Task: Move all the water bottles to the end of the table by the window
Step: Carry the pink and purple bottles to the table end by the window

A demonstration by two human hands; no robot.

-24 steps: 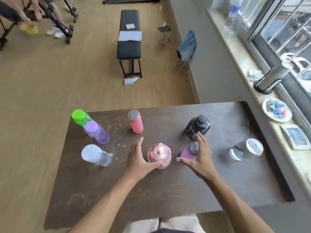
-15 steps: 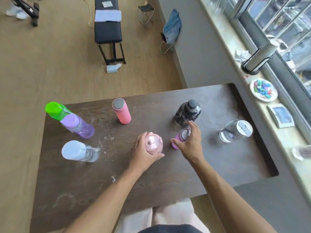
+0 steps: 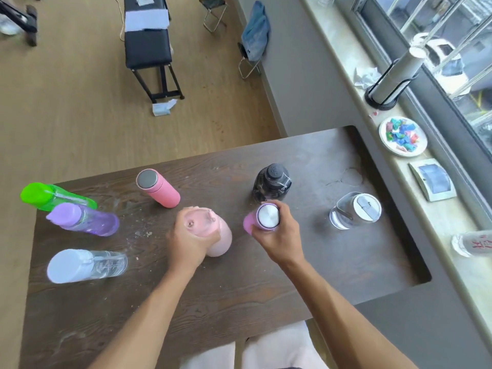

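Several bottles stand on the dark wooden table (image 3: 239, 296). My left hand (image 3: 187, 243) is wrapped around the pale pink bottle (image 3: 222, 238) at the table's middle. My right hand (image 3: 279, 235) grips the magenta bottle with a silver cap (image 3: 266, 217) just to its right. A black bottle (image 3: 271, 182) stands right behind it. A clear bottle with a white lid (image 3: 354, 214) is nearest the window end. At the left stand a green bottle (image 3: 50, 197), a purple bottle (image 3: 85, 221) and a clear white-capped bottle (image 3: 85, 266). A coral-pink flask (image 3: 158, 189) stands at the back.
The window sill (image 3: 439, 209) runs along the right with a plate of coloured pieces (image 3: 403, 135), a paper-towel holder (image 3: 391, 78), a small framed item (image 3: 434, 179) and a lying bottle (image 3: 472, 243). A black bench (image 3: 147, 46) and folding stools (image 3: 213, 12) stand on the floor beyond.
Both hands have closed around their bottles: the left on the pale pink one, the right on the magenta one. The camera has tilted down and toward the window side.
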